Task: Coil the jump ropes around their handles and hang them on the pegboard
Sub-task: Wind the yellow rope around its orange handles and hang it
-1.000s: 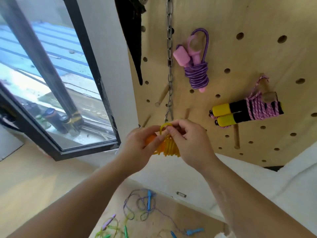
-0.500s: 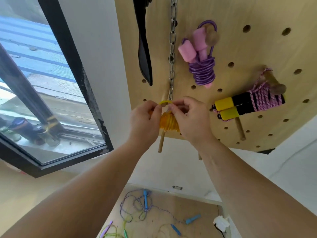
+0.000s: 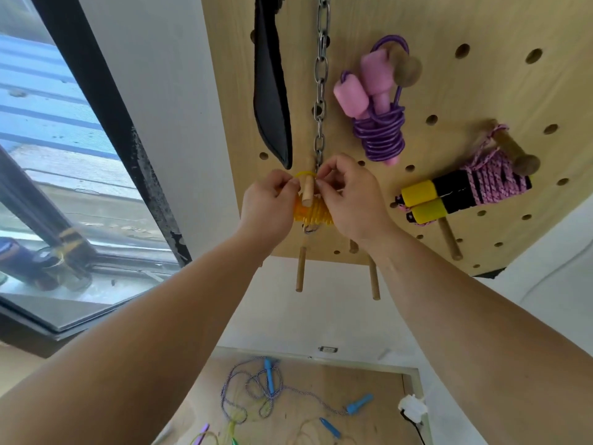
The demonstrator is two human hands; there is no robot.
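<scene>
- Hands: the left hand [image 3: 268, 203] and the right hand [image 3: 353, 200] are raised side by side at the pegboard [image 3: 449, 33]. Each pinches the loop [image 3: 303, 173] of the yellow jump rope [image 3: 316, 215] between thumb and curled fingertips.
- Yellow jump rope: wound into a tight bundle and held between the two hands. Its loop passes over a wooden peg [image 3: 307, 192], whose end projects just in front of the coil.
- Steel chain [image 3: 321, 78]: hangs down the board and ends just behind the hands.
- Black strap [image 3: 271, 91]: hangs just left of the chain.
- Purple jump rope [image 3: 380, 130]: coiled round pink handles, hung by its loop on a peg above and to the right of the hands.
- Pink jump rope [image 3: 481, 181]: coiled round yellow-and-black handles, hung on a peg farther right.
- Floor: a loose rope with blue handles [image 3: 269, 375] lies uncoiled on a wooden panel [image 3: 369, 374] below.
- Window [image 3: 64, 187]: to the left of the board.
</scene>
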